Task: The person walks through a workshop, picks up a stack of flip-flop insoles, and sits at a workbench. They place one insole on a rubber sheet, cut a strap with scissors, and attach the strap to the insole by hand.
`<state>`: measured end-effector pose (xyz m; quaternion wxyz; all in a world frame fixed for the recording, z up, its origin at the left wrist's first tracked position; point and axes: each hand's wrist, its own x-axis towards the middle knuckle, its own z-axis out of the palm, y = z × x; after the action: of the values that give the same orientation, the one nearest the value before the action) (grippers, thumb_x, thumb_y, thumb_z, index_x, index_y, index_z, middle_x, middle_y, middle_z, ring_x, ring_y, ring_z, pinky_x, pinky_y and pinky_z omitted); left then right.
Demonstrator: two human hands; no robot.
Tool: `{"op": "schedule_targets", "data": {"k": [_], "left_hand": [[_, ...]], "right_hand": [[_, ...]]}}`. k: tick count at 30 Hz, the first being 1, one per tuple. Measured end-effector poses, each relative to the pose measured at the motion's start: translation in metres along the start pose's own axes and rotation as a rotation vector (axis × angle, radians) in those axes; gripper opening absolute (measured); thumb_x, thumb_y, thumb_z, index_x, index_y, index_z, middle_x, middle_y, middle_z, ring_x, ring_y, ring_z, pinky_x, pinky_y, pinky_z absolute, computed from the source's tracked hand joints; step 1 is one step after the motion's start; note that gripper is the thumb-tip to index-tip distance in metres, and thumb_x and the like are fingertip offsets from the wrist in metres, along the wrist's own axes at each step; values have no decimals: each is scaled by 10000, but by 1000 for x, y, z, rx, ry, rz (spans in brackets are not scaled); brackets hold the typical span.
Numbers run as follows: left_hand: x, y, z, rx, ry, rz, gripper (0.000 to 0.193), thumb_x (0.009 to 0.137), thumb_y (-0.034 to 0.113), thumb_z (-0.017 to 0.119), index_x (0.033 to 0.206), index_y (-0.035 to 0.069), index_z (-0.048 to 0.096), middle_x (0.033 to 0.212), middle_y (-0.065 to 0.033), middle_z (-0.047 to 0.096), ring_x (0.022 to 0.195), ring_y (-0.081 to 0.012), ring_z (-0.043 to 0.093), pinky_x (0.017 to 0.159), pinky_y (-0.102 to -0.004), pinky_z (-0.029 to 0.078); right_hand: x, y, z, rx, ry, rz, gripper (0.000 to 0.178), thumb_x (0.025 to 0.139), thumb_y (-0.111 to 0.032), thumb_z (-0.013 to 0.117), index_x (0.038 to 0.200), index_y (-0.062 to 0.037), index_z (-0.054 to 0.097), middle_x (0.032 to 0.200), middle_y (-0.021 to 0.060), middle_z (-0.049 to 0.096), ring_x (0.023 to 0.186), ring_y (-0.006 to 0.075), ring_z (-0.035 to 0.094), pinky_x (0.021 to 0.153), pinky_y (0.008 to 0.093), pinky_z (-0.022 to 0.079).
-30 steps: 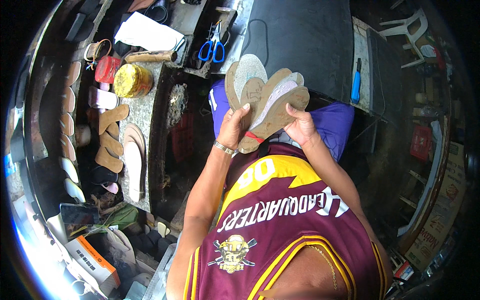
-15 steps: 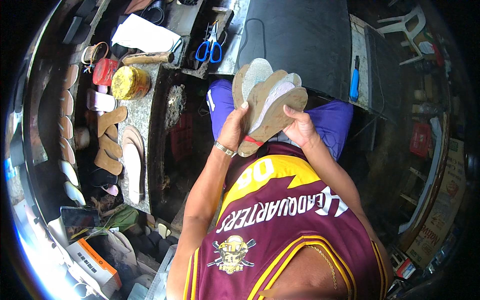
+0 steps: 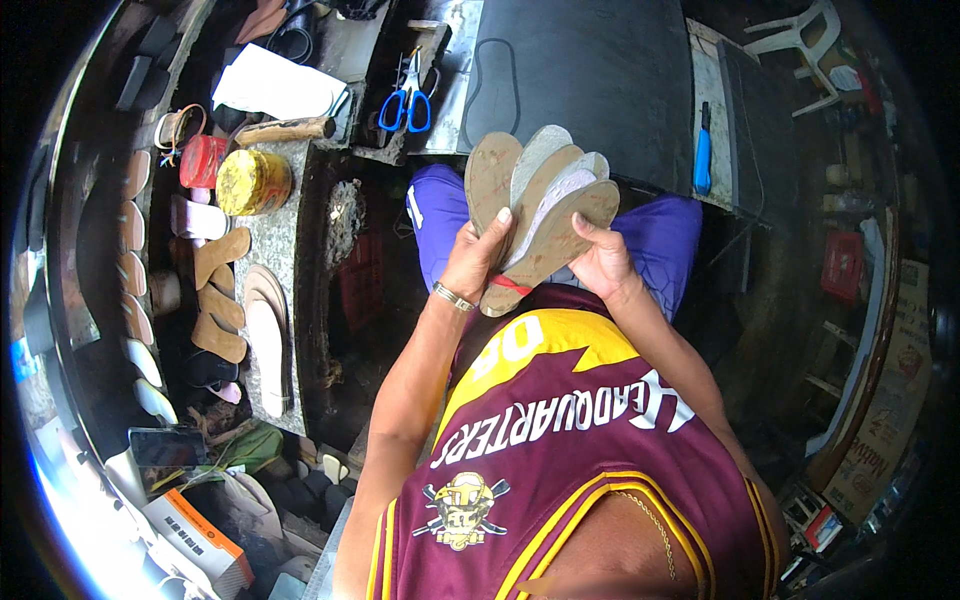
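Both my hands hold a fanned bundle of sole-shaped patterns (image 3: 555,235) above my lap. Brown and pale grey pieces alternate in it, and a red tie (image 3: 511,284) binds them at the narrow end. My left hand (image 3: 478,258) is closed on the left side of the fan, its thumb lying over the brown pieces. On the other side, my right hand (image 3: 603,257) pinches the edge of the front brown pattern, thumb on top. The fingers of both hands are partly hidden behind the bundle.
Ahead lies a dark work board (image 3: 590,75) with a sole outline on it. Blue-handled scissors (image 3: 406,100) and a blue cutter (image 3: 703,150) lie on either side. A yellow tub (image 3: 254,182), a red tub (image 3: 204,161) and pale soles (image 3: 266,340) stand left.
The fan has spread wider: the leftmost brown pattern has swung left, away from the grey one beside it. My hands keep their hold, and the view has shifted slightly.
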<state>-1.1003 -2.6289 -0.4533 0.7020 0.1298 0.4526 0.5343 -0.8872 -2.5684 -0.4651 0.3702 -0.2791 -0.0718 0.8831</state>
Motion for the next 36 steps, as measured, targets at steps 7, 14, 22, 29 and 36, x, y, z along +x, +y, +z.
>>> {"op": "schedule_targets", "data": {"k": [7, 14, 22, 29, 36], "left_hand": [[5, 4, 2, -328, -19, 83, 699, 1069, 568, 508, 1564, 75, 467, 1568, -131, 532, 1428, -290, 514, 1193, -458, 389], [11, -1, 5, -142, 38, 145, 670, 1094, 540, 485, 1557, 56, 475, 1541, -126, 554, 1398, -269, 538, 1196, -433, 384], [9, -4, 0, 81, -28, 119, 527, 1122, 410, 534, 1460, 8, 561, 1384, -66, 638, 1229, -120, 579, 1082, -288, 442], [6, 0, 12, 150, 76, 147, 377, 1037, 207, 717, 1340, -1, 631, 1256, -41, 704, 1105, -118, 639, 958, -286, 517], [8, 4, 11, 149, 84, 122, 391, 993, 191, 775, 1309, -1, 646, 1234, -62, 714, 1073, -122, 656, 937, -294, 535]], "right_hand": [[4, -1, -4, 38, 42, -39, 501, 955, -129, 748, 1424, -115, 571, 1382, 52, 637, 1341, 254, 560, 1178, 481, 393], [2, -3, -8, 59, 69, -37, 508, 973, -109, 724, 1452, -112, 554, 1403, 62, 631, 1353, 254, 559, 1179, 468, 404], [-6, -6, 1, 47, -2, 10, 533, 900, -100, 783, 1395, -118, 588, 1346, 69, 652, 1315, 275, 574, 1158, 480, 412], [-6, -6, -2, 10, -20, 25, 602, 897, -87, 774, 1450, -125, 540, 1402, 70, 616, 1360, 275, 542, 1195, 487, 377], [-1, -2, -7, 60, -13, -12, 537, 939, -85, 743, 1441, -131, 558, 1393, 60, 631, 1357, 265, 550, 1192, 473, 381]]}}
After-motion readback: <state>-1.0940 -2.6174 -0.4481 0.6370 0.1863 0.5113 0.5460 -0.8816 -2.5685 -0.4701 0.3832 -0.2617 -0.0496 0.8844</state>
